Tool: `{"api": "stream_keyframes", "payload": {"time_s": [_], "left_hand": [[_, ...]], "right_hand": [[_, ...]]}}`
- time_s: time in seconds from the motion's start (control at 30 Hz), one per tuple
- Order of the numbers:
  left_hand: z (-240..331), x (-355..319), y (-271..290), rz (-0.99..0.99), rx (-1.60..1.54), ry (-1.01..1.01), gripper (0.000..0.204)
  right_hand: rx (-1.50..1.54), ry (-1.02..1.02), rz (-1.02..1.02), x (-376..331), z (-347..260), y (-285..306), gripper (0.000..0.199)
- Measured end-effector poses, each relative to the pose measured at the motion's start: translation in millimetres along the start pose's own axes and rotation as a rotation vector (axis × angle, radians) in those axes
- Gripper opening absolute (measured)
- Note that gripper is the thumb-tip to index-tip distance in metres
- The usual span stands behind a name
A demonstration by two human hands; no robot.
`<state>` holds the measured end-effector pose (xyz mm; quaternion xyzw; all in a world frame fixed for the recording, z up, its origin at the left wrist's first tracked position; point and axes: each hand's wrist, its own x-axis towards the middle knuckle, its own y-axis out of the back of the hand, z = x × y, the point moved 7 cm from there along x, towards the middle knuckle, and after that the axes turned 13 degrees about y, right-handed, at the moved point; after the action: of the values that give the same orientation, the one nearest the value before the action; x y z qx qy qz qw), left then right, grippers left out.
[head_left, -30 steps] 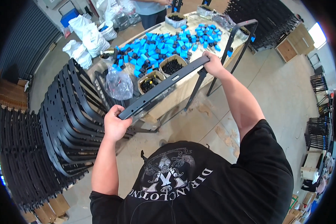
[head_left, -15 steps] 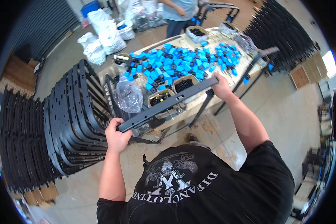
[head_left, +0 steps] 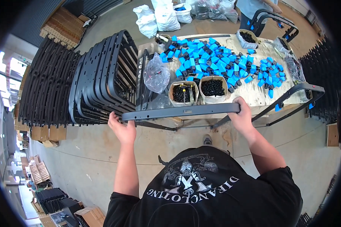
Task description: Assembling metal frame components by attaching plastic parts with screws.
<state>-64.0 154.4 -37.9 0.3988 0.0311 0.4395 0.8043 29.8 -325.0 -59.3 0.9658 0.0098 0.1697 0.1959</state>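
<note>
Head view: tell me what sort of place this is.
Probably a factory assembly floor or workshop: both hands hold a black metal frame, identical frames stand stacked beside the worktable, and blue plastic parts cover it.

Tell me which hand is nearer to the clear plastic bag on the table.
Left. The left hand grips the long black bar below and just left of the clear plastic bag. The right hand grips the bar's other end, far to the bag's right.
</note>
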Motion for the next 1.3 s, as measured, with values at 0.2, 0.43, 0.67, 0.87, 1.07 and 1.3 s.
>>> {"api": "stream_keyframes", "payload": {"time_s": [0.2, 0.43, 0.67, 0.87, 1.07, 1.3], "left_hand": [[-58, -114, 27, 0.023, -0.303, -0.006, 0.059], [-87, -242, 39, -0.711, -0.544, 0.234, 0.028], [-20, -239, 158, -0.632, -0.856, 0.203, 0.04], [-34, -254, 201, -0.378, -1.009, 0.506, 0.052], [-82, -256, 252, -0.407, -0.527, 0.584, 0.057], [-110, -255, 290, -0.521, -0.287, 0.518, 0.061]], "right_hand": [[0.198, 0.101, -0.177, -39, -48, -22, 0.034], [0.017, -0.031, -0.286, -113, -130, -75, 0.05], [-0.187, -0.002, -0.744, -187, -223, -164, 0.057], [0.041, 0.078, -1.14, -278, -239, -241, 0.065], [0.143, 0.222, -1.164, -257, -212, -223, 0.062], [0.098, -0.096, -0.68, -166, -105, -157, 0.069]]}}
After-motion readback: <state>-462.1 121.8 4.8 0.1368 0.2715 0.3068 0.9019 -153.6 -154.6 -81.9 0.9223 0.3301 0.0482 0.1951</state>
